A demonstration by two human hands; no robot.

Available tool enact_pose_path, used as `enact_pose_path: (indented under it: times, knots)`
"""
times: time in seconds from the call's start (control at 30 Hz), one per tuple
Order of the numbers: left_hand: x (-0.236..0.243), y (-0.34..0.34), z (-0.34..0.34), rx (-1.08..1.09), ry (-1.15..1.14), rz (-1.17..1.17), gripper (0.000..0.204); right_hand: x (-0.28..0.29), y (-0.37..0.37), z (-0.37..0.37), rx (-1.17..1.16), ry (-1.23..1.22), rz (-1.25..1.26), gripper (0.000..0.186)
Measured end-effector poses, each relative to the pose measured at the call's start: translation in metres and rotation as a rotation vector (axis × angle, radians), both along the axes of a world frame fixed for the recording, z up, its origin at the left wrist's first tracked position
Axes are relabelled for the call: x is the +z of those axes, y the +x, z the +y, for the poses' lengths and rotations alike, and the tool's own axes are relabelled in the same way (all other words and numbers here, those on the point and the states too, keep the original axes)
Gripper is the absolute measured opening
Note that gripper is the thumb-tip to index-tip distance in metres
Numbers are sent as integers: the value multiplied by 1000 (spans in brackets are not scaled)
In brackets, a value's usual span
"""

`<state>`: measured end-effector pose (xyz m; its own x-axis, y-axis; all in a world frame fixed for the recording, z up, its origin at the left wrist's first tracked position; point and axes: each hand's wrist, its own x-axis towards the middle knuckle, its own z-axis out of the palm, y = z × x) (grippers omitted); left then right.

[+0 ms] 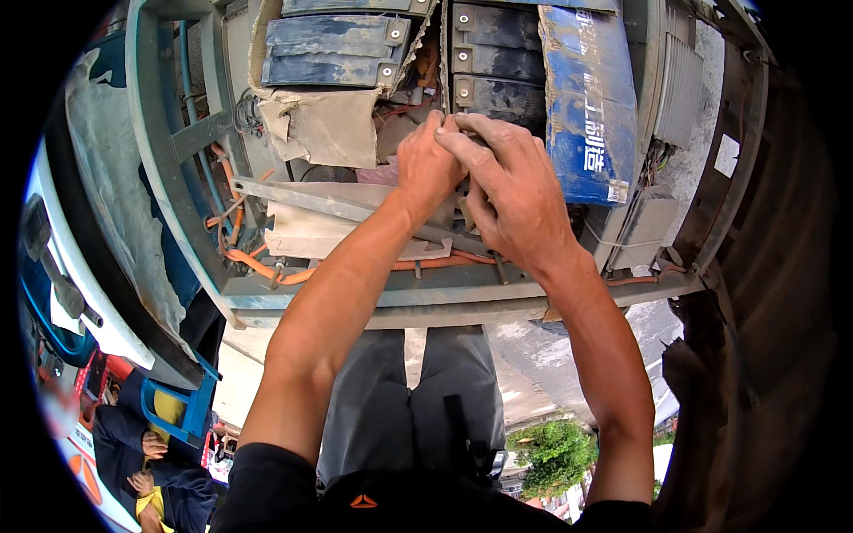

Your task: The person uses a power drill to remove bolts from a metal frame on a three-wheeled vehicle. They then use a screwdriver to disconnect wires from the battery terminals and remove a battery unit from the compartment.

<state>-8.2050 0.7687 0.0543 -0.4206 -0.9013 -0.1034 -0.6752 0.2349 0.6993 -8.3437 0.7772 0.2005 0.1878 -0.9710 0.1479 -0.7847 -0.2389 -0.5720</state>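
Observation:
My left hand (430, 162) is closed, its fingertips pinched together at the lower end of an upright cardboard divider (445, 62). Close against it, my right hand (515, 182) has its fingers bent and its index fingertip by the left one. Whatever lies between the fingers is hidden. Dusty dark battery blocks (333, 51) with bolted terminals stand left of the divider, and more black battery blocks (498, 60) stand right of it. Below my left wrist, a grey metal bar (306, 199) lies slanted over a torn cardboard sheet (298, 233).
A green-grey metal frame (391, 300) surrounds the batteries. Orange conduit (258, 266) runs along its inner edge. A dirty blue printed carton panel (582, 107) leans at the right, near a grey box (644, 226). At lower left, another person (147, 457) sits with hands in their lap.

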Motion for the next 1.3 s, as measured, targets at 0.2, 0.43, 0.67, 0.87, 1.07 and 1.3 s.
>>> enact_pose_path:
  times: [0.2,0.43,0.67,0.87,1.07,1.3]
  knots:
    - [-5,-2,2,-33,-23,-72,31,-3,-8,14,-72,335,-17,36]
    - [-11,0,4,-1,-85,-85,30,19,-7,-3,-48,318,12,26]
    - [-11,-4,3,-17,-104,-83,31,12,-18,-14,122,53,20,30]
    - [-10,-2,3,-17,-70,-89,30,5,-18,-14,94,174,10,33]
    - [-9,1,1,-26,-101,-72,32,5,-14,-7,2,290,-26,30]
    - [-6,1,1,8,-176,-89,28,17,-13,-5,1,365,-22,34]
